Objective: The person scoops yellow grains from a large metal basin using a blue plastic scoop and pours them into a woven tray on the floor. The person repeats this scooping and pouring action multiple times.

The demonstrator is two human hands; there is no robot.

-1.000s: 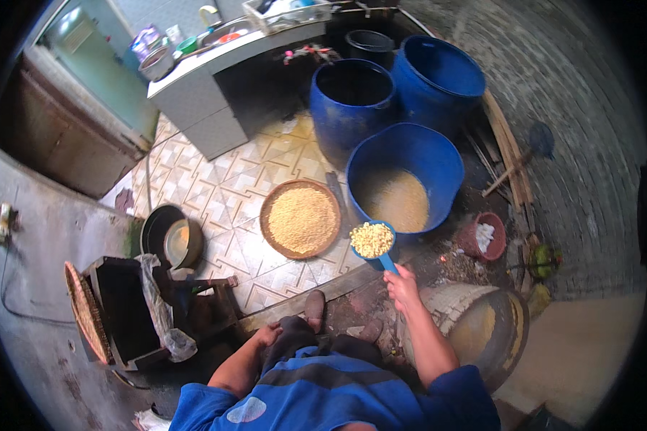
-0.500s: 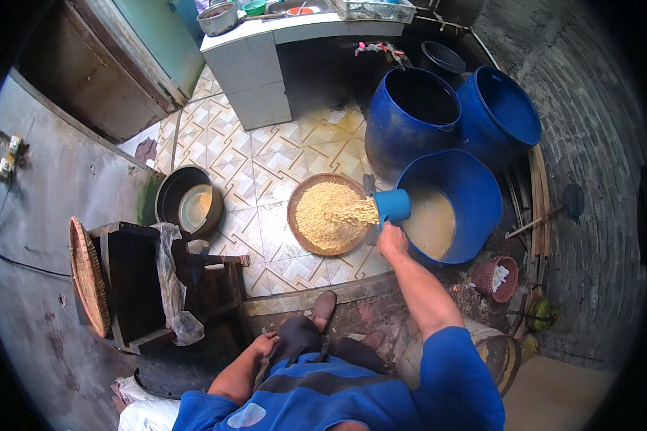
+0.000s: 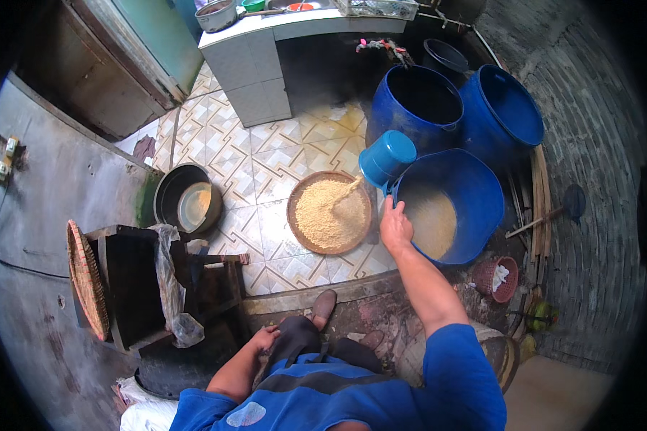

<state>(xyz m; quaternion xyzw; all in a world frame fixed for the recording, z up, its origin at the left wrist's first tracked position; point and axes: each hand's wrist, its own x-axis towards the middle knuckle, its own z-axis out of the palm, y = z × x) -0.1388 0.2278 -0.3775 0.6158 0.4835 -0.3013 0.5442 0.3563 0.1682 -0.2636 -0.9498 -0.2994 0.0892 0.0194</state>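
My right hand (image 3: 396, 224) grips the handle of a blue plastic dipper (image 3: 388, 158), which is tilted steeply with its mouth toward the lower left. A thin stream of pale yellow beans or grains falls from it onto the heap (image 3: 322, 215) in a round woven tray (image 3: 292, 235) on the tiles. To the right of the tray stands a wide blue tub (image 3: 482, 215) with more of the pale grains under cloudy liquid. My left hand (image 3: 264, 337) rests by my left knee, its fingers curled; whether anything is inside them is hidden.
Two tall blue barrels (image 3: 381, 118) (image 3: 507, 108) stand behind the tub. A dark basin (image 3: 167, 194) with a pale bowl inside sits left on the patterned tiles. A dark wooden stand (image 3: 133, 287) with a woven tray leaning on it is nearer left. A small red basket (image 3: 509, 286) lies right.
My right hand has lifted the dipper and tipped it further over. The thick pour of grains has thinned to a narrow stream. My left hand has stayed by my knee.
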